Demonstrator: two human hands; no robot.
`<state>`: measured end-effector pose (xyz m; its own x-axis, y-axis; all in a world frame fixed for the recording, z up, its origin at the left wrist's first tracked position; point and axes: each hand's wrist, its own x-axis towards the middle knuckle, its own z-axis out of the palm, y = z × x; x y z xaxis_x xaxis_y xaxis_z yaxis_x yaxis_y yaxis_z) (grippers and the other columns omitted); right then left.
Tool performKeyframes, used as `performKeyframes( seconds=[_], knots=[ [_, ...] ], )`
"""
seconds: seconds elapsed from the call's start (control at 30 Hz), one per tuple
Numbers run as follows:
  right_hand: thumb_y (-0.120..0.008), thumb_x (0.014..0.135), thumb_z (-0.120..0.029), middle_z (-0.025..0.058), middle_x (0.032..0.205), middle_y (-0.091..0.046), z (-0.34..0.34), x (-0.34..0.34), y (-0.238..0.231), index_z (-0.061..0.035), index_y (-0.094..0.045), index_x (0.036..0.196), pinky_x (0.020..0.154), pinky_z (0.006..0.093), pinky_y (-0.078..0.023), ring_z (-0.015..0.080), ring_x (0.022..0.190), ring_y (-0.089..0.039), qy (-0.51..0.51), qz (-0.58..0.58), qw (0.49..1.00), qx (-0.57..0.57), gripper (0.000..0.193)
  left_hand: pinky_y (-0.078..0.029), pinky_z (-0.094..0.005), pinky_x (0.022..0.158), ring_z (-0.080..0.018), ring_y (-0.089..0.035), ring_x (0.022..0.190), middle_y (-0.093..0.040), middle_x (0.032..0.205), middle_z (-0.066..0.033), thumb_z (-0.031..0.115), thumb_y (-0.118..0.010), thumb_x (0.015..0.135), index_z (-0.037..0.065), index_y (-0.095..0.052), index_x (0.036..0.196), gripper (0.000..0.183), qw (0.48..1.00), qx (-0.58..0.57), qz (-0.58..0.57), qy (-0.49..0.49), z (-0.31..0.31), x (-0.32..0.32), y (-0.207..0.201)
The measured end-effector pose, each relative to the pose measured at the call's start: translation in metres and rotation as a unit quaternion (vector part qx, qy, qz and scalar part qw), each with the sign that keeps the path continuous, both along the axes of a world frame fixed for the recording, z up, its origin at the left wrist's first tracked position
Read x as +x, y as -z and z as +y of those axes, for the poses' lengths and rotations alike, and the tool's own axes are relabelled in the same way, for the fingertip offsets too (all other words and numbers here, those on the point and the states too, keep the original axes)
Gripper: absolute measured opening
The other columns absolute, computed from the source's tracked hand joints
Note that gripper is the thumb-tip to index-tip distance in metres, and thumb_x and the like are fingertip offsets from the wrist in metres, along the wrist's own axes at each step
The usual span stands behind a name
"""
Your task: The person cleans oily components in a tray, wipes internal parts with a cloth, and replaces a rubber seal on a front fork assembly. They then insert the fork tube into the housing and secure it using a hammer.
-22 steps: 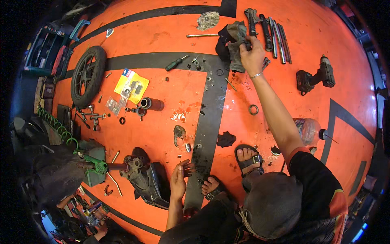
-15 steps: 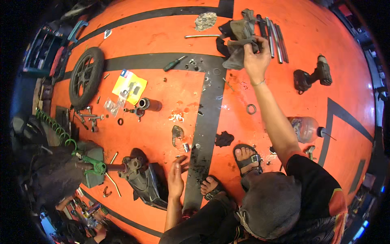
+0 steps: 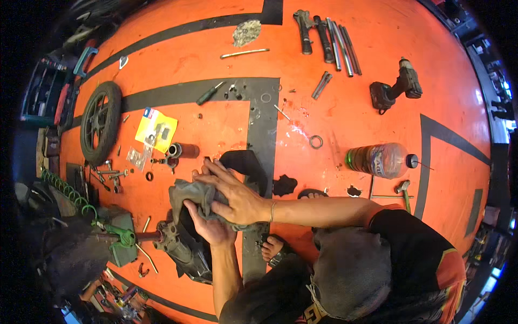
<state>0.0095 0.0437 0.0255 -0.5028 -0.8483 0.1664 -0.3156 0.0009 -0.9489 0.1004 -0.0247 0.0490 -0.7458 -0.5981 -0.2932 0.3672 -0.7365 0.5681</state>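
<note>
A crumpled grey rag (image 3: 189,195) is bunched between my two hands, over the dark motorcycle part on the floor. My left hand (image 3: 215,228) grips it from below, thumb raised along its side. My right hand (image 3: 240,198) presses down on it from above, fingers extended together and pointing to the far left. A black flap of cloth (image 3: 244,163) shows just beyond my right hand; whether it belongs to the rag I cannot tell. Beneath lies the black motorcycle part (image 3: 186,245), joined to a red tube on a green stand (image 3: 125,238).
A spoked wheel (image 3: 102,124), a yellow packet (image 3: 156,129), a reddish-brown cylinder (image 3: 187,150) and a screwdriver (image 3: 209,94) lie to the left. Rightward are a plastic bottle (image 3: 377,160), a cordless drill (image 3: 396,86) and a hammer (image 3: 404,193). Metal rods (image 3: 345,48) lie at the far side.
My right hand has come back from the far side with the grey rag, uncovering dark metal parts there. My left hand has risen and closed on the rag too. The view has shifted.
</note>
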Motion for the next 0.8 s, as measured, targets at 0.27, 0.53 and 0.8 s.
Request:
performKeyframes(
  seconds=[0.27, 0.53, 0.8],
  knots=[
    [-0.057, 0.084, -0.003, 0.0295, 0.119, -0.062, -0.017, -0.041, 0.027, -0.0003, -0.053, 0.129, 0.091, 0.0424, -0.052, 0.0396, 0.109, -0.065, 0.180, -0.094, 0.975, 0.085, 0.045, -0.024, -0.0585, 0.115, -0.0318, -0.035, 0.141, -0.038, 0.154, -0.0099, 0.076, -0.030, 0.094, 0.028, -0.024, 0.157, 0.080, 0.986, 0.081, 0.141, 0.037, 0.001, 0.009, 0.005],
    [-0.052, 0.076, 0.006, 0.0226, 0.107, -0.067, 0.011, 0.010, 0.053, -0.0013, -0.064, 0.112, 0.086, 0.0417, -0.053, 0.0337, 0.101, -0.068, -0.058, 0.058, 0.997, -0.001, 0.039, -0.038, -0.0432, 0.111, -0.0278, -0.050, 0.129, -0.052, 0.142, -0.0110, 0.052, -0.035, 0.105, 0.016, -0.032, 0.154, 0.061, 0.995, 0.041, -0.070, -0.052, 0.006, 0.015, 0.048],
    [-0.046, 0.071, 0.003, 0.0160, 0.085, -0.064, 0.029, 0.016, 0.028, 0.0024, -0.064, 0.091, 0.072, 0.0356, -0.050, 0.0240, 0.078, -0.064, -0.099, -0.178, 0.978, -0.045, 0.028, -0.040, -0.0429, 0.109, -0.0294, -0.056, 0.122, -0.062, 0.128, -0.0157, 0.036, -0.038, 0.105, 0.005, -0.059, 0.124, 0.042, 0.993, 0.051, -0.096, -0.055, -0.006, 0.015, 0.061]
  ],
)
